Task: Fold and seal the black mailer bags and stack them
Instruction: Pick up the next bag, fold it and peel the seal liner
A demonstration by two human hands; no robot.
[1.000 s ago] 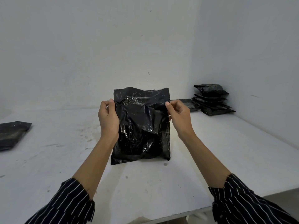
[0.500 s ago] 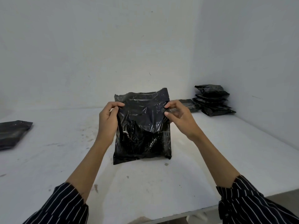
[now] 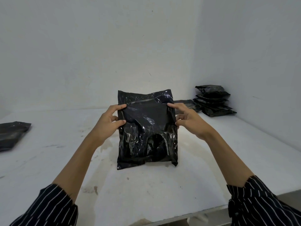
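Now I hold the black mailer bag (image 3: pixel 146 132) upright in front of me, over the middle of the white desk (image 3: pixel 146 193). Its lower edge is down at the desk surface, though I cannot tell if it really rests there. My left grip (image 3: pixel 106 123) pinches the left edge of the bag in its upper part, with the fingertips curled onto the front face. My right grip (image 3: pixel 189 121) pinches the right edge at about the same height. The top strip of the bag stands free above both grips, and the plastic is wrinkled and shiny. In the far right corner of the desk lies a stack of black bags (image 3: pixel 213 101), and one flat black bag (image 3: pixel 184 103) lies just beside it, on its left. Another black bag (image 3: pixel 12 134) lies at the left edge of the desk, well apart from the rest. My sleeves (image 3: pixel 48 207) are dark with thin white stripes.
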